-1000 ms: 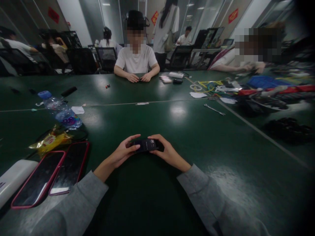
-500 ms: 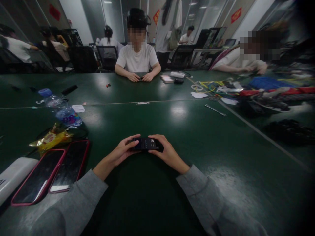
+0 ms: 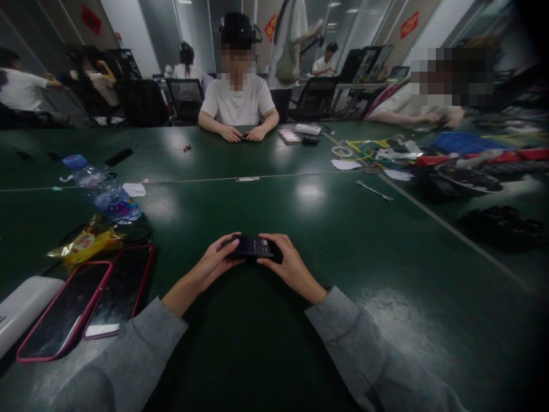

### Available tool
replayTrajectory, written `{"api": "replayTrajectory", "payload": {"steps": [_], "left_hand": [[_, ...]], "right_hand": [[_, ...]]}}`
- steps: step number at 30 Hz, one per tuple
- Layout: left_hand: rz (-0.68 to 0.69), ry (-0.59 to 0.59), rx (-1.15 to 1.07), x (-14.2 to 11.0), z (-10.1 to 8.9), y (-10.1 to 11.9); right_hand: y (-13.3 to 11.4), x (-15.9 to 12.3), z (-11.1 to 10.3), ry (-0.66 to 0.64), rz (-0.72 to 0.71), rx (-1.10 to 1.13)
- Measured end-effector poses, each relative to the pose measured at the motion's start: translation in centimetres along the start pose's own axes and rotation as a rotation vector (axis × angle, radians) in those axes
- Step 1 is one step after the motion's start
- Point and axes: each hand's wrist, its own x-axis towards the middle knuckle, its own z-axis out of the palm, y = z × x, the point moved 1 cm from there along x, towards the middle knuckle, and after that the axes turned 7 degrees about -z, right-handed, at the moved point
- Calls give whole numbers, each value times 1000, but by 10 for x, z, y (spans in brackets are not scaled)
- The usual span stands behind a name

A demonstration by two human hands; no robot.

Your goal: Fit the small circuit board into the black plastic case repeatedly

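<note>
Toward the near left corner of the surface point(image 3: 266, 206), two red-edged phones point(image 3: 65, 312) are lying. In from the near edge, the left hand point(image 3: 214, 258) and right hand point(image 3: 293, 262) are gripping a black device point(image 3: 252, 247). A person point(image 3: 238, 103) is sitting at the far edge.

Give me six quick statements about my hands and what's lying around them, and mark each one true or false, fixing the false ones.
1. The left hand and right hand both hold the black device. True.
2. In the picture, the wrench lies left of the bottle. False: it lies to the right.
3. The bottle's cap is red. False: it is blue.
4. Both sleeves are grey. True.
5. The yellow packet is nearer the right hand than the left. False: it is nearer the left.
6. Two phones lie on the left hand's side. True.
</note>
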Motion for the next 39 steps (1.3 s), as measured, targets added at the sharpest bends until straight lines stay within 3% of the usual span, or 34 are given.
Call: {"api": "replayTrajectory", "payload": {"steps": [24,31,39], "left_hand": [[44,3,-4,1,0,-3],[180,37,325,-2,0,-6],[311,75,485,-1,4,-11]], "right_hand": [[5,-1,4,37,1,-17],[6,-1,4,21,16,-8],[4,0,1,32,22,-23]]}}
